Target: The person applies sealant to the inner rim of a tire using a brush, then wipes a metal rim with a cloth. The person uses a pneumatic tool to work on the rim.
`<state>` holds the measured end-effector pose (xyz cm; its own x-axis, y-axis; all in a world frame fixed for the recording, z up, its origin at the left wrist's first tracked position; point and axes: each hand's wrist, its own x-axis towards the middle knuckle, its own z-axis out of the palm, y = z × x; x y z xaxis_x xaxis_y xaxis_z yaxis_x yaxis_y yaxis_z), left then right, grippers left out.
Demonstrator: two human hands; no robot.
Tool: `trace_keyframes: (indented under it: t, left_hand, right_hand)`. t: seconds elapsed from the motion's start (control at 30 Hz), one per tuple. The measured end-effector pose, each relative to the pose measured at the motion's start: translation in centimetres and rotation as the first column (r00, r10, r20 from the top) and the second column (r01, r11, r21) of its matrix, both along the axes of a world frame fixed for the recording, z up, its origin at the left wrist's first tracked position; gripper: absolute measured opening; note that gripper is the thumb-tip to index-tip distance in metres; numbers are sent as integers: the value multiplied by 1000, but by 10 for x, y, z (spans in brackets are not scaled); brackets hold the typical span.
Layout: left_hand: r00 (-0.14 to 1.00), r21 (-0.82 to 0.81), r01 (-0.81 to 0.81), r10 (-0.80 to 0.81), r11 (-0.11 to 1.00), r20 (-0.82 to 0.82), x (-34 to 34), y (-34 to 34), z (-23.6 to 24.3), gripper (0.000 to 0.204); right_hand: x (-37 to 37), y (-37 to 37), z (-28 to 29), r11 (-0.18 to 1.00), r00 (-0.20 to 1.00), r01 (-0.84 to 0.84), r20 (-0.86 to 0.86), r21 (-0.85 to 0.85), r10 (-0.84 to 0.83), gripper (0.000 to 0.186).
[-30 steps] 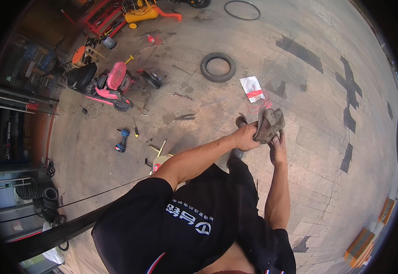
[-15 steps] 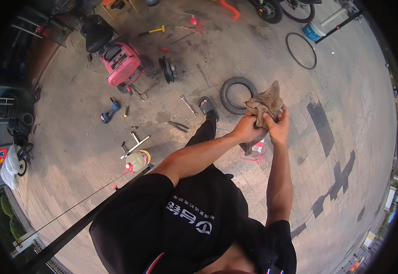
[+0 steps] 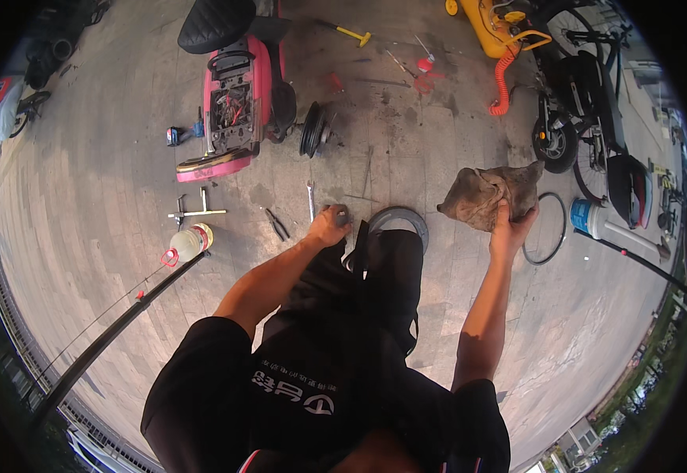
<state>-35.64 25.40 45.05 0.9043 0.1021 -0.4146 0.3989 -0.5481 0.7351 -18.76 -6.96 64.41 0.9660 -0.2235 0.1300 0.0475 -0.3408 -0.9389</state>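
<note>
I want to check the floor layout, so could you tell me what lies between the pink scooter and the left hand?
In the head view, a wrench and pliers lie on the paving between the pink scooter and the left hand.

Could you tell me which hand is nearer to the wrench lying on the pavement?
Left. The left hand sits just right of the wrench, holding something small and dark. The right hand is far to its right, gripping a rag.
</note>
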Motion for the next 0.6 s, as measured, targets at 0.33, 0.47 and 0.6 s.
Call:
trace_keyframes:
  t: [0.33,0.47,0.6]
  left_hand:
    - [633,171,-732,751,660,-189,-18,54,-42,56]
    - [145,233,-950,954,208,-261,-16,-4,-56,56]
    - [92,202,-961,910,187,-404,32,-56,-79,56]
  right_hand:
    - [297,87,-104,817,867,-469,4,-334,499,58]
    - [388,132,-185,681,718,-683,-71,-265,693,58]
    - [429,151,-244,552,604,-796,-271,-248,749,56]
